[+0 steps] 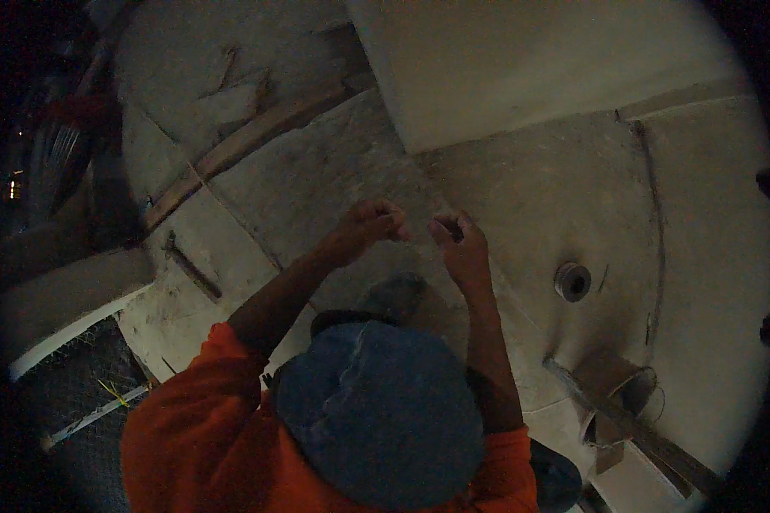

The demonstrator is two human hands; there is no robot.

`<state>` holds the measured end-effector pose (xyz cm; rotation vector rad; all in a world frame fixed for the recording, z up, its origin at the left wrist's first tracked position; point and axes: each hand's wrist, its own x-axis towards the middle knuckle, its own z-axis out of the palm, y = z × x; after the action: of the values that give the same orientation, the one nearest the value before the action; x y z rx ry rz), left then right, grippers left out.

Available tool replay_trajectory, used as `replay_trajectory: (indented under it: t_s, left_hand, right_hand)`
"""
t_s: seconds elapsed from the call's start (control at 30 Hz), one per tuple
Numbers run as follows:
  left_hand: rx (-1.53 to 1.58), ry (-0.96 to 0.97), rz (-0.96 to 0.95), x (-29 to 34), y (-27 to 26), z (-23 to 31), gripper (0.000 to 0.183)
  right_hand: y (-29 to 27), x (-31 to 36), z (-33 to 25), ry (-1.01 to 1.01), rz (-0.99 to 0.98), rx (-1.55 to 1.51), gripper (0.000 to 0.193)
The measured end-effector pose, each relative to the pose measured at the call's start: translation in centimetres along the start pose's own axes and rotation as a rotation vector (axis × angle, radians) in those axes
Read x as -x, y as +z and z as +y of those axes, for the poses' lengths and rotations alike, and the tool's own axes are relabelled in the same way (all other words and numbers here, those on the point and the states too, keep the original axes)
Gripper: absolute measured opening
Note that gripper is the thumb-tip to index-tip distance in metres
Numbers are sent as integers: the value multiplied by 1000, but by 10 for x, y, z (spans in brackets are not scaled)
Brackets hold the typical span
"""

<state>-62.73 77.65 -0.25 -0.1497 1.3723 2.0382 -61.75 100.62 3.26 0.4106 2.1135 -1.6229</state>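
My left hand point(372, 231) is held out over the dusty floor, its fingers curled together. To its right, a small gap away, is my right hand point(462, 244), with thumb and fingers pinched. Anything between the fingers of either hand is too small or dark to make out. Orange sleeves point(222, 342) cover my upper arms. On the floor to the right of my hands lies a small round spool-like thing point(572, 281) with a dark centre.
At right a bucket point(612, 376) stands beside a long wooden handle point(633, 423). A long board point(265, 132) crosses the upper left. A short stick point(192, 267) lies left of my arms. A pale panel point(522, 68) fills the upper right. Dark mesh point(85, 410) is at lower left.
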Motion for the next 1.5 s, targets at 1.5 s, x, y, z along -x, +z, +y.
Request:
replay_trajectory:
  t_s: [1.5]
  left_hand:
    - [-1016, 6, 124, -19, 28, 33, 33]
  right_hand:
    - [-4, -14, 26, -363, 61, 51, 22]
